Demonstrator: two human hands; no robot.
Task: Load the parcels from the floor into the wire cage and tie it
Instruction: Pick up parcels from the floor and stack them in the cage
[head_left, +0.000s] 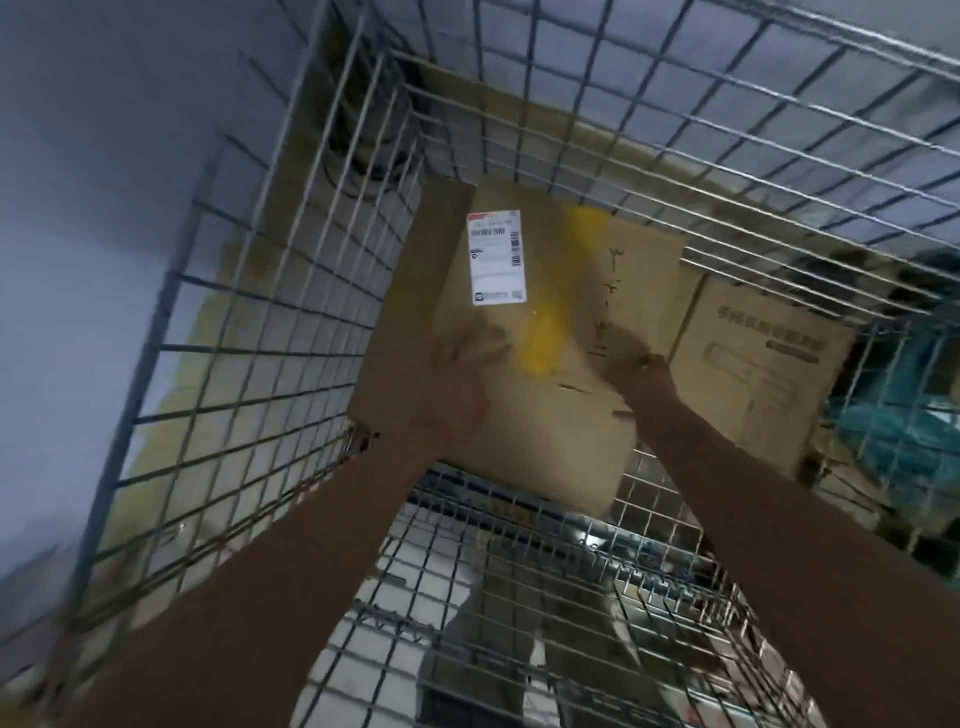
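A brown cardboard parcel with a white shipping label and a strip of yellow tape sits inside the wire cage. Both arms reach into the cage from the bottom of the head view. My left hand lies flat on the parcel's top, near its left edge. My right hand grips the parcel's right side, fingers curled over the edge. The parcel is tilted, and its near corner hangs above the cage's mesh floor. A second printed cardboard box stands right beside it, against the cage's right side.
Flattened cardboard lines the cage's back and left walls. A teal bundle shows behind the mesh at the right. The mesh floor lies open below my arms. A grey wall is at the left.
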